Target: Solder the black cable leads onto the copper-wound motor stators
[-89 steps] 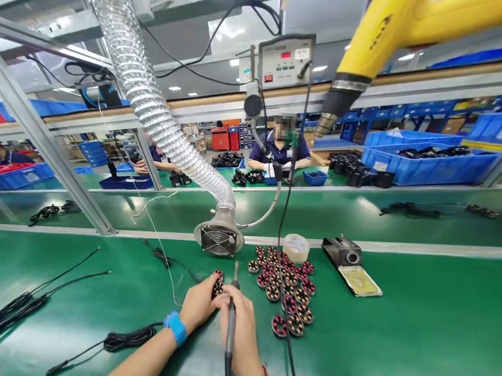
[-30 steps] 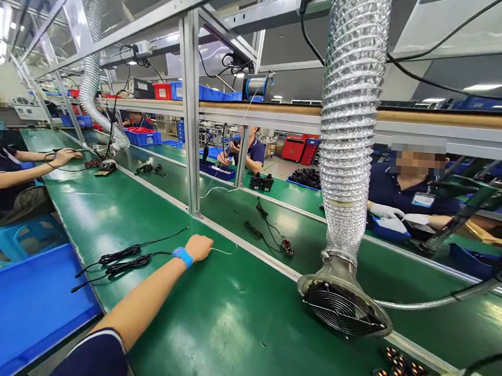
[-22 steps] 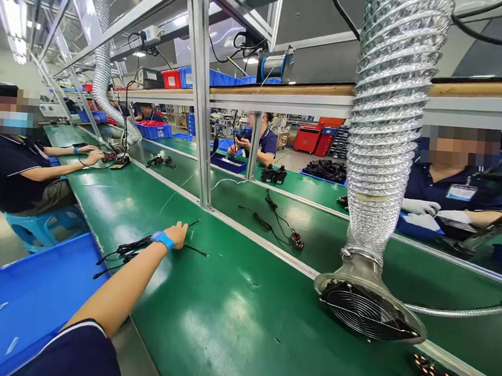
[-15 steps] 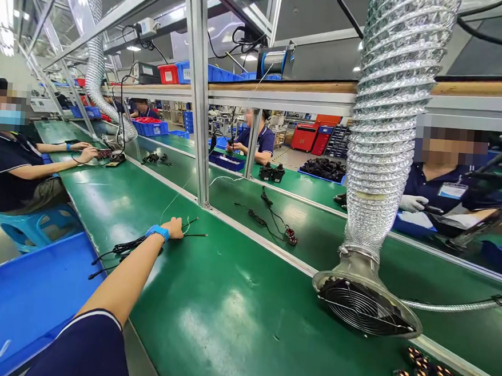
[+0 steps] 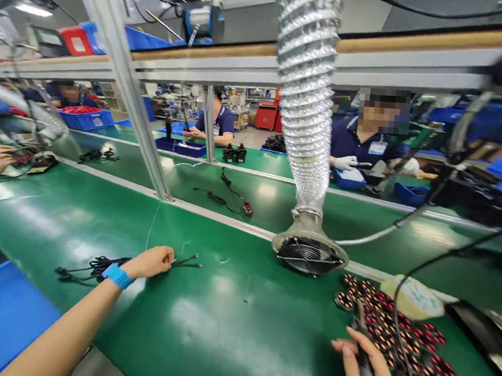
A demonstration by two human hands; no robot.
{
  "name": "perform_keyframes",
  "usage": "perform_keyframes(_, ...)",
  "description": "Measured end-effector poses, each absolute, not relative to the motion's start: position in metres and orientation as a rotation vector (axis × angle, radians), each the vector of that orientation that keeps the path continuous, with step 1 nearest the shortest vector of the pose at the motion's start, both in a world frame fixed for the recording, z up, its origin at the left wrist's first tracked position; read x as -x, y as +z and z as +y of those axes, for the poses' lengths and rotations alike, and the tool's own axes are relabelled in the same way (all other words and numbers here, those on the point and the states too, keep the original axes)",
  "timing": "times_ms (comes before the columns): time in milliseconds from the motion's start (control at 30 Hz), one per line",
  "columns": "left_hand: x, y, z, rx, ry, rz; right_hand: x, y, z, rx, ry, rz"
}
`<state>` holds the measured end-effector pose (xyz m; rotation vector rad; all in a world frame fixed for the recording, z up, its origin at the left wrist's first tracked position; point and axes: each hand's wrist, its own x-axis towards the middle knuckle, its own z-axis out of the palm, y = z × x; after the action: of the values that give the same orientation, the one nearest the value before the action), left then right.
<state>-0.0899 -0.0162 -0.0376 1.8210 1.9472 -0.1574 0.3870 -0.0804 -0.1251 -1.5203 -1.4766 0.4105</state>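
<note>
My left hand (image 5: 155, 260), with a blue band at the wrist, is closed on black cables (image 5: 188, 262) whose bare ends stick out to the right of its fingers. The bundled length of black cable (image 5: 107, 265) lies on the green bench behind the wrist. A thin solder wire (image 5: 153, 224) runs down to this hand. At lower right, my right hand (image 5: 371, 368) grips the dark handle of a soldering iron (image 5: 364, 353), its tip pointing away from me. Close by lies a pile of small round coils (image 5: 412, 342) with copper and red-pink windings.
A fume hood (image 5: 310, 254) on a silver duct hangs over the bench's far edge. Black cord (image 5: 403, 284) crosses the coils. A metal post (image 5: 125, 82) rises beyond my left hand. Blue bin (image 5: 5, 320) stands at lower left. Co-workers sit across and at left.
The view has swung right. My right hand with the soldering iron has come into sight beside the coils. My left hand still holds the cables near the same spot on the bench.
</note>
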Motion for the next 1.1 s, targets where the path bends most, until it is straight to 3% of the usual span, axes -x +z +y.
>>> perform_keyframes(333, -0.091, -0.045, -0.069, -2.359, -0.359, 1.151, -0.365, -0.095, -0.086, 1.318, 0.176, -1.580)
perform_keyframes(533, -0.144, -0.039, -0.062, -2.466, -0.434, 0.915, -0.377, -0.073, -0.093, 1.351, 0.193, -1.682)
perform_keyframes(733, -0.145, -0.044, -0.042, -2.427, -0.247, 0.825, -0.417, -0.051, -0.120, 1.516, 0.115, -1.855)
perform_keyframes(1100, -0.144, -0.076, -0.049, -2.397, 0.061, 1.050, -0.423, -0.087, -0.079, 1.833, -0.026, -2.010)
